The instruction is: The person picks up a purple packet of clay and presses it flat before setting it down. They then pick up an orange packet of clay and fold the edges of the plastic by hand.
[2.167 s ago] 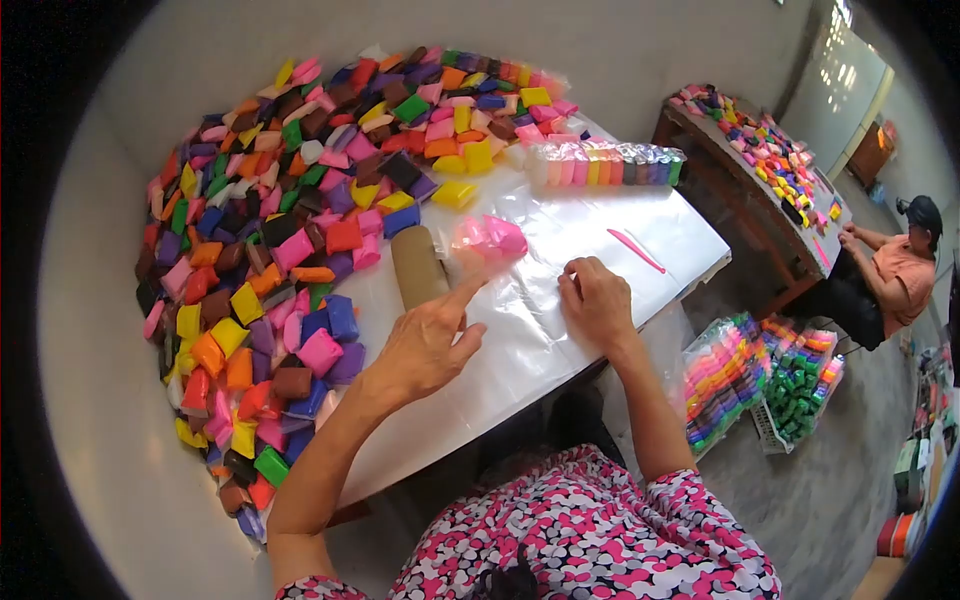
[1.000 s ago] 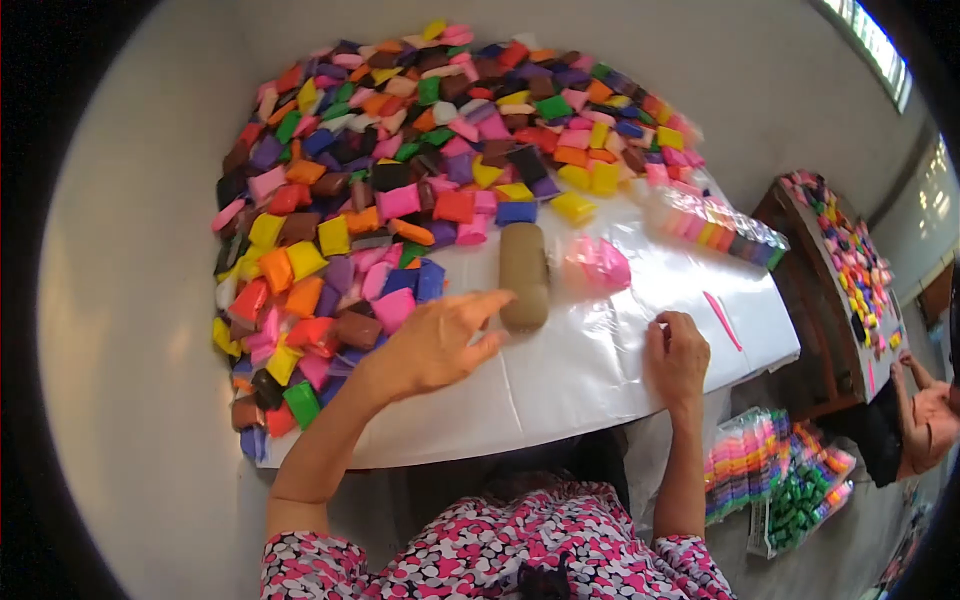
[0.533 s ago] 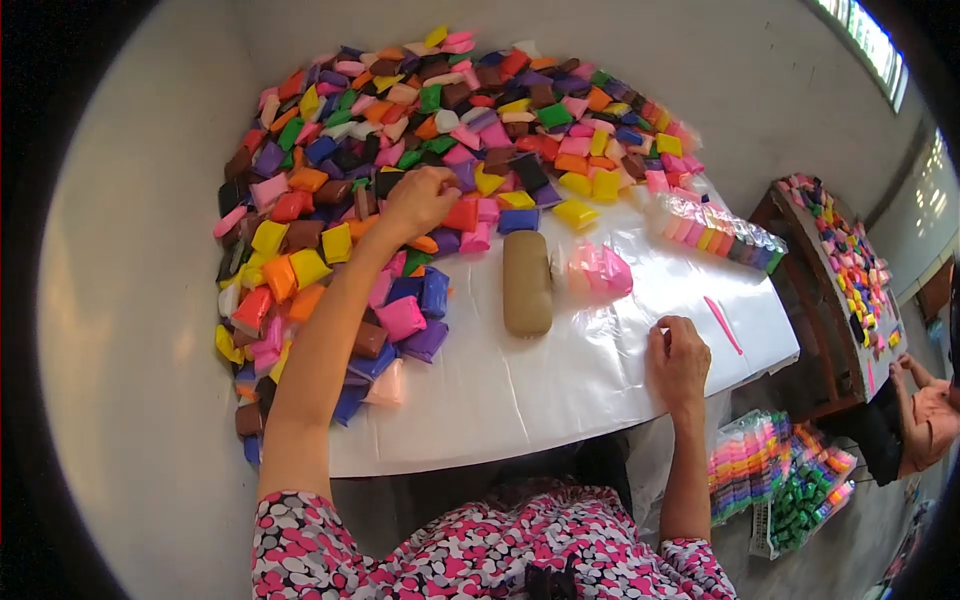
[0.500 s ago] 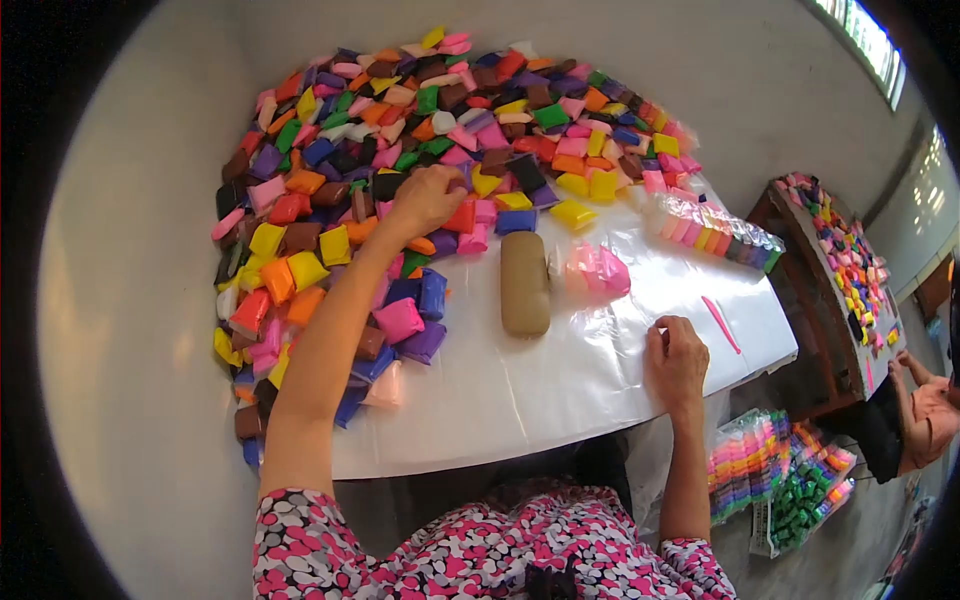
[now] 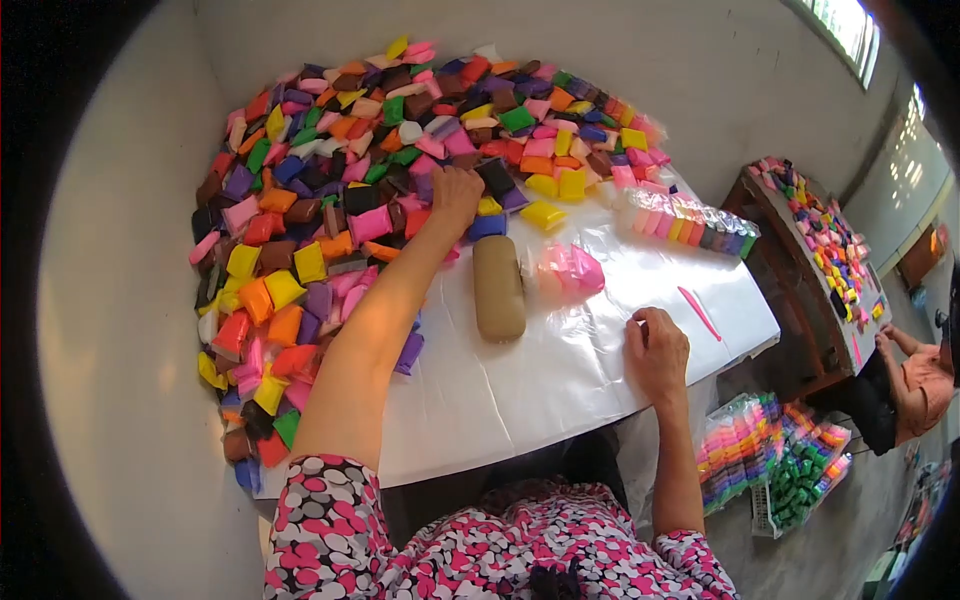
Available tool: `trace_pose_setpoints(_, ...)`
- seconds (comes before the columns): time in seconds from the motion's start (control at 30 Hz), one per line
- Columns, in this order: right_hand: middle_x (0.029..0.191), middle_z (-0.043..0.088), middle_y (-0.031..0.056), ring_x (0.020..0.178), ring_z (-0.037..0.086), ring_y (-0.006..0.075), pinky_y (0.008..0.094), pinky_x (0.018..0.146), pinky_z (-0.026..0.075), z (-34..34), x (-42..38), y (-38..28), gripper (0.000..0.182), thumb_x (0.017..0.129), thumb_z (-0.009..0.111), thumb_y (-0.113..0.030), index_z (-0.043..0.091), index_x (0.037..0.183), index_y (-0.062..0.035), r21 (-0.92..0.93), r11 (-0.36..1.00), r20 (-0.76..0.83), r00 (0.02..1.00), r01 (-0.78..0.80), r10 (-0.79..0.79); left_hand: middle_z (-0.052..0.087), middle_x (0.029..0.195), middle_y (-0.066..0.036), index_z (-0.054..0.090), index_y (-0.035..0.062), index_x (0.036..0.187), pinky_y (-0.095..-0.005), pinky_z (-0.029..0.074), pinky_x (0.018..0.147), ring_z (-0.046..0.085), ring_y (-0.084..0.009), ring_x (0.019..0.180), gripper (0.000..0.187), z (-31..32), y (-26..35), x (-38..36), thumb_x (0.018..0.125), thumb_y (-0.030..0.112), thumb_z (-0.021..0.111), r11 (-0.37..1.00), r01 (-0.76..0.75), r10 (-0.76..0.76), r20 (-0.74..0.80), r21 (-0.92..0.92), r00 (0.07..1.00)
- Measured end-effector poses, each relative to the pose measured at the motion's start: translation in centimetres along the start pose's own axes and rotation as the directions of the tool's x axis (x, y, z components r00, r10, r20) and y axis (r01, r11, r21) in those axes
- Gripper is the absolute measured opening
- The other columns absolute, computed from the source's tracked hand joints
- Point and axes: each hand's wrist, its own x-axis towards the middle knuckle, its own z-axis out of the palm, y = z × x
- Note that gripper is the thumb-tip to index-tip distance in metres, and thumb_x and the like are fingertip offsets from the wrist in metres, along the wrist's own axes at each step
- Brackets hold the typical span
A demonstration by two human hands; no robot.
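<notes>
My left hand [image 5: 457, 192] reaches into the near edge of a large pile of small coloured packets [image 5: 330, 150]; its fingers point down among them, and whatever they touch is hidden. Close by are a black packet [image 5: 494, 178] and a blue packet [image 5: 488, 227]. My right hand [image 5: 658, 350] rests on the white table sheet [image 5: 560, 380] with curled fingers and no visible object in them. A tan oblong block [image 5: 498, 289] lies between my hands, beside a clear bag with pink packets [image 5: 577, 271]. To the right is a pink stick [image 5: 699, 313].
A clear pack of coloured packets [image 5: 688, 220] lies at the table's right side. Bagged packets [image 5: 790, 465] are on the floor. At another table [image 5: 800, 290] with more packets sits a person [image 5: 925, 385]. A wall [image 5: 130, 300] stands on the left.
My left hand has moved right along the pile's edge. My right hand stays on the sheet. The whole view has shifted slightly.
</notes>
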Motion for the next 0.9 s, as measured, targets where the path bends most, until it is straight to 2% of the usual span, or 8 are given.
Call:
trace_pose_setpoints(0.2, 0.089, 0.065, 0.0155, 0.075, 0.063, 0.0334, 0.0432, 0.07, 0.049, -0.4, 0.0, -0.5, 0.014, 0.086, 0.06, -0.016, 0.061, 0.09, -0.0021, 0.022, 1.0, -0.005, 1.0, -0.019, 0.019, 0.068, 0.078, -0.011, 0.068, 0.0085, 0.083, -0.0374, 0.048, 0.066, 0.066, -0.0237, 0.075, 0.012, -3.7, -3.8, 0.9, 0.084, 0.016, 0.059, 0.92, 0.147, -0.182, -0.066, -0.363, 0.981)
trace_pose_setpoints(0.27, 0.089, 0.065, 0.0156, 0.075, 0.063, 0.0333, 0.0432, 0.07, 0.049, -0.4, 0.0, -0.5, 0.014, 0.086, 0.06, -0.016, 0.061, 0.09, -0.002, 0.019, 1.0, -0.007, 1.0, -0.012, 0.013, 0.066, 0.074, -0.007, 0.063, 0.0079, 0.078, -0.03, 0.047, 0.063, 0.061, -0.0164, 0.065, 0.014, -4.5, -7.6, 1.1, 0.088, 0.016, 0.057, 0.414, 0.175, -0.199, 0.099, -0.893, 0.975)
trace_pose_setpoints(0.37, 0.089, 0.065, 0.0158, 0.075, 0.064, 0.0331, 0.0433, 0.071, 0.049, -0.3, 0.1, -0.5, 0.015, 0.086, 0.06, -0.016, 0.062, 0.09, -0.0017, 0.026, 1.0, -0.017, 1.0, -0.013, 0.014, 0.06, 0.07, 0.0, 0.058, 0.0089, 0.075, -0.0229, 0.044, 0.062, 0.054, -0.0085, 0.06, 0.021, -11.0, -8.6, -1.5, 0.093, 0.019, 0.054, -0.217, 0.221, 0.037, 0.218, -0.951, 0.975)
trace_pose_setpoints(0.57, 0.086, 0.068, 0.0127, 0.067, 0.063, 0.0193, 0.0319, 0.063, 0.05, -1.6, 0.3, -0.8, 0.023, 0.084, 0.066, -0.013, 0.064, 0.103, -0.0019, 0.328, 0.942, 0.036, 0.997, -0.075, 0.067, 0.056, 0.075, 0.005, 0.058, 0.0097, 0.082, -0.0179, 0.042, 0.065, 0.051, -0.0024, 0.069, 0.015, -17.5, -4.3, -5.3, 0.094, 0.019, 0.056, -0.499, 0.364, 0.41, 0.156, -0.787, 0.898)
trace_pose_setpoints(0.63, 0.09, 0.068, 0.0091, 0.07, 0.061, 0.0119, 0.027, 0.063, 0.05, -2.0, 0.1, -1.3, 0.033, 0.087, 0.066, -0.015, 0.059, 0.117, -0.0032, 0.581, 0.805, 0.13, 0.99, -0.121, 0.055, 0.056, 0.077, 0.006, 0.059, 0.0089, 0.085, -0.018, 0.042, 0.065, 0.05, -0.0016, 0.071, 0.014, -18.2, -2.4, -6.1, 0.095, 0.019, 0.056, -0.51, 0.406, 0.491, 0.13, -0.759, 0.861)
trace_pose_setpoints(0.73, 0.106, 0.065, 0.0096, 0.079, 0.063, 0.0105, 0.0214, 0.06, 0.049, -4.6, 0.0, -5.1, 0.053, 0.091, 0.065, -0.017, 0.043, 0.138, -0.0074, 0.906, 0.369, 0.278, 0.95, -0.21, -0.141, 0.053, 0.075, 0.007, 0.061, 0.008, 0.088, -0.0184, 0.04, 0.063, 0.048, -0.001, 0.069, 0.014, -19.7, 0.9, -7.4, 0.095, 0.02, 0.057, -0.487, 0.435, 0.553, 0.118, -0.757, 0.825)
trace_pose_setpoints(0.8, 0.101, 0.065, 0.009, 0.078, 0.064, 0.0108, 0.0206, 0.058, 0.049, -4.8, -0.6, -6.4, 0.052, 0.09, 0.065, -0.015, 0.045, 0.137, -0.0067, 0.943, 0.272, 0.253, 0.942, -0.19, -0.222, 0.053, 0.073, 0.007, 0.062, 0.008, 0.087, -0.0185, 0.039, 0.062, 0.047, -0.0007, 0.068, 0.015, -19.6, 2.4, -7.9, 0.095, 0.02, 0.057, -0.434, 0.424, 0.611, 0.086, -0.795, 0.787)
trace_pose_setpoints(0.9, 0.097, 0.065, 0.0093, 0.076, 0.064, 0.0113, 0.0203, 0.057, 0.048, -5.2, -1.7, -7.0, 0.048, 0.09, 0.065, -0.012, 0.048, 0.134, -0.0042, 0.901, 0.359, 0.31, 0.941, -0.244, -0.138, 0.055, 0.078, 0.005, 0.061, 0.0082, 0.091, -0.0183, 0.041, 0.064, 0.049, -0.0017, 0.07, 0.016, -18.9, 4.6, -8.7, 0.096, 0.023, 0.057, -0.36, 0.484, 0.663, 0.147, -0.797, 0.734)
